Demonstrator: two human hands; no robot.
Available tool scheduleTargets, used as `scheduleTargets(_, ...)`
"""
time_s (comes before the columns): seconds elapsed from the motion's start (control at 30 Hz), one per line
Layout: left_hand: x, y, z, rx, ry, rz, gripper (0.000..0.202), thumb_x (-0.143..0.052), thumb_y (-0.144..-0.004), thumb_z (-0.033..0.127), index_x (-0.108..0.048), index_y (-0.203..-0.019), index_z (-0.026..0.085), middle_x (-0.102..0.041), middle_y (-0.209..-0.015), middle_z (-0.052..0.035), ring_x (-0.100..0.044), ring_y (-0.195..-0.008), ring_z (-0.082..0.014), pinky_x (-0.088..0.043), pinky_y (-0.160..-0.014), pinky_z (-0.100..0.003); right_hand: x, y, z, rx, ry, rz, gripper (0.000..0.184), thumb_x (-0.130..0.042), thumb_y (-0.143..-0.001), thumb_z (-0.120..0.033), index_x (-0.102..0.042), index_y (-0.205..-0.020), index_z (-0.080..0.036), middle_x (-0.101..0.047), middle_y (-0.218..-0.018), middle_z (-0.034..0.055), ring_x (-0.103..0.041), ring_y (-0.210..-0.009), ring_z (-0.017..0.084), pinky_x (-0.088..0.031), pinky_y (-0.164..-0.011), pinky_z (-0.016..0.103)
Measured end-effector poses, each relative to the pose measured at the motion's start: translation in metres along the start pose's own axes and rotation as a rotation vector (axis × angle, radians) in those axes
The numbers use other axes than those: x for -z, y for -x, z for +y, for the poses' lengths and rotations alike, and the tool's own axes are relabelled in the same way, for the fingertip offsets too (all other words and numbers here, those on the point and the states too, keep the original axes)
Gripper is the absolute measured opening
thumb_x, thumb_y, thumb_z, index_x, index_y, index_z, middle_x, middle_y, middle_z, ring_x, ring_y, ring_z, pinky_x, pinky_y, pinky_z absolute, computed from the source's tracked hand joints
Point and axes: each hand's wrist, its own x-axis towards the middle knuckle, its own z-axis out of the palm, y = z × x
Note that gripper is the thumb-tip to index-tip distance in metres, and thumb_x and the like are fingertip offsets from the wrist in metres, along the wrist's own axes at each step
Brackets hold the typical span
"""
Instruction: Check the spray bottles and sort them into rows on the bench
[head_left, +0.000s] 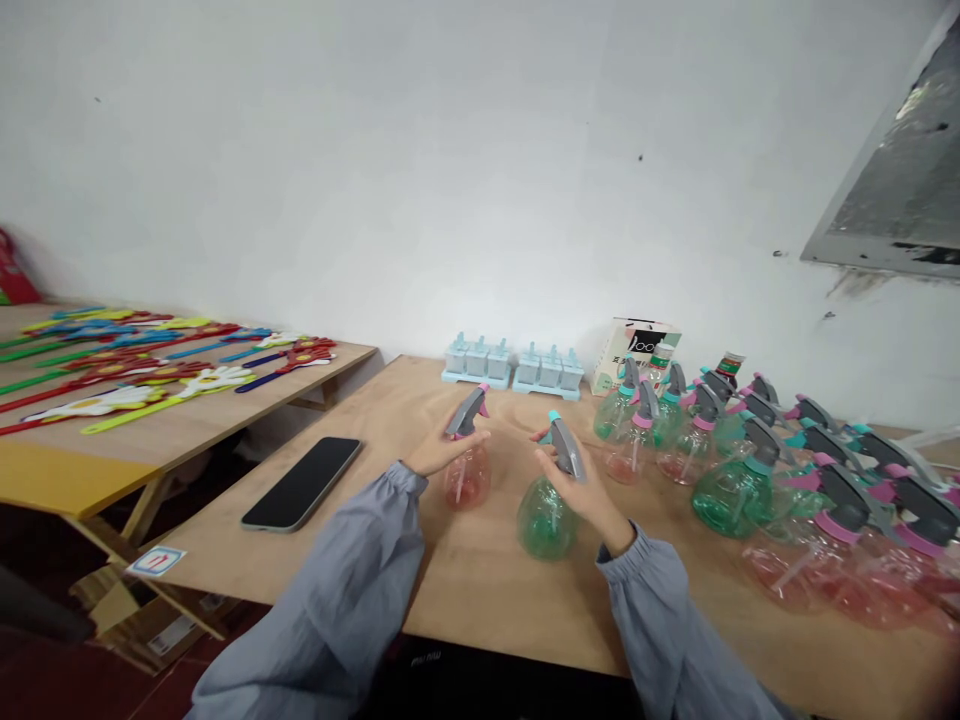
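My left hand is wrapped round the neck of a pink spray bottle, its thumb in front below the grey trigger head. A green spray bottle stands to the right, slightly nearer to me. Around its neck, under the grey head with a turquoise nozzle, my right hand is closed. Both bottles are roughly upright on the wooden table, the green one tilted a little. Part of each hand's fingers is hidden behind the bottle it holds.
Several more pink and green spray bottles crowd the right side. Two light blue ice-pop moulds and a printed box stand along the wall. A phone lies at left. Colourful hand-shaped sticks cover another table.
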Motion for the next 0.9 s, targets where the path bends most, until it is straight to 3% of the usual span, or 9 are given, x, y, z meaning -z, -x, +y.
scheduleTargets(0.17,0.007,-0.008,0.004,0.066,0.247,-0.162,0.071,-0.072,-0.076,0.056,-0.055,-0.136,0.024,-0.066,-0.125,-0.0118,-0.062,-0.12,-0.0286,-0.051,-0.103,-0.044,0.046,0.015,0.009,-0.035,0.054,0.006,0.031,-0.065,-0.086,-0.046,-0.062,-0.106,-0.022,-0.069,-0.096,0.0038,-0.054,-0.055,0.01,-0.049,-0.052,0.026)
scheduleTargets(0.23,0.004,-0.006,0.007,0.082,0.267,-0.147,0.07,-0.074,-0.074,0.057,-0.057,-0.133,0.024,-0.066,-0.128,-0.0126,-0.062,-0.121,-0.0292,-0.048,-0.106,-0.046,0.076,0.022,0.014,-0.057,0.068,0.077,0.035,-0.068,-0.085,-0.049,-0.064,-0.108,-0.022,-0.07,-0.095,0.0047,-0.061,-0.063,0.013,-0.055,-0.059,0.029)
scheduleTargets(0.33,-0.001,-0.002,0.01,0.108,0.29,-0.091,0.069,-0.073,-0.075,0.059,-0.057,-0.132,0.025,-0.064,-0.131,-0.0119,-0.06,-0.125,-0.03,-0.045,-0.109,-0.048,0.121,0.027,0.022,-0.116,0.094,0.142,0.046,-0.075,-0.078,-0.055,-0.067,-0.11,-0.023,-0.073,-0.106,0.0076,-0.07,-0.091,0.022,-0.06,-0.081,0.037)
scheduleTargets(0.43,-0.006,0.004,0.014,0.143,0.344,-0.054,0.062,-0.073,-0.075,0.059,-0.061,-0.126,0.024,-0.064,-0.134,-0.0114,-0.057,-0.129,-0.0324,-0.042,-0.112,-0.05,0.148,0.028,0.026,-0.163,0.114,0.177,0.059,-0.078,-0.07,-0.06,-0.067,-0.118,-0.027,-0.073,-0.113,0.0082,-0.07,-0.105,0.027,-0.059,-0.09,0.041)
scheduleTargets(0.6,-0.008,0.012,0.026,0.211,0.399,0.004,0.064,-0.075,-0.076,0.054,-0.059,-0.13,0.024,-0.071,-0.121,-0.0088,-0.063,-0.121,-0.0305,-0.045,-0.107,-0.048,0.148,0.037,0.039,-0.185,0.095,0.23,0.074,-0.082,-0.066,-0.058,-0.061,-0.132,-0.031,-0.075,-0.113,0.0074,-0.072,-0.105,0.029,-0.059,-0.093,0.046)
scheduleTargets(0.73,-0.008,0.013,0.039,0.226,0.559,0.048,0.051,-0.082,-0.068,0.051,-0.069,-0.106,0.019,-0.075,-0.1,-0.0085,-0.069,-0.107,-0.0283,-0.049,-0.1,-0.042,0.147,0.045,0.051,-0.191,0.045,0.214,0.069,-0.079,-0.069,-0.059,-0.063,-0.129,-0.03,-0.076,-0.109,0.0075,-0.072,-0.105,0.03,-0.057,-0.096,0.048)
scheduleTargets(0.83,-0.009,0.011,0.047,0.284,0.696,0.079,0.039,-0.083,-0.064,0.048,-0.067,-0.082,0.018,-0.071,-0.077,-0.0035,-0.071,-0.082,-0.0203,-0.054,-0.079,-0.031,0.151,0.047,0.057,-0.197,0.06,0.192,0.058,-0.077,-0.072,-0.059,-0.069,-0.12,-0.029,-0.077,-0.107,0.0072,-0.071,-0.108,0.031,-0.055,-0.1,0.048)
scheduleTargets(0.9,-0.011,0.01,0.05,0.353,0.745,0.107,0.034,-0.082,-0.064,0.045,-0.063,-0.072,0.018,-0.065,-0.065,0.0008,-0.064,-0.063,-0.014,-0.049,-0.06,-0.024,0.153,0.048,0.06,-0.206,0.062,0.198,0.05,-0.076,-0.073,-0.058,-0.072,-0.112,-0.028,-0.077,-0.109,0.0066,-0.07,-0.11,0.031,-0.054,-0.102,0.048)
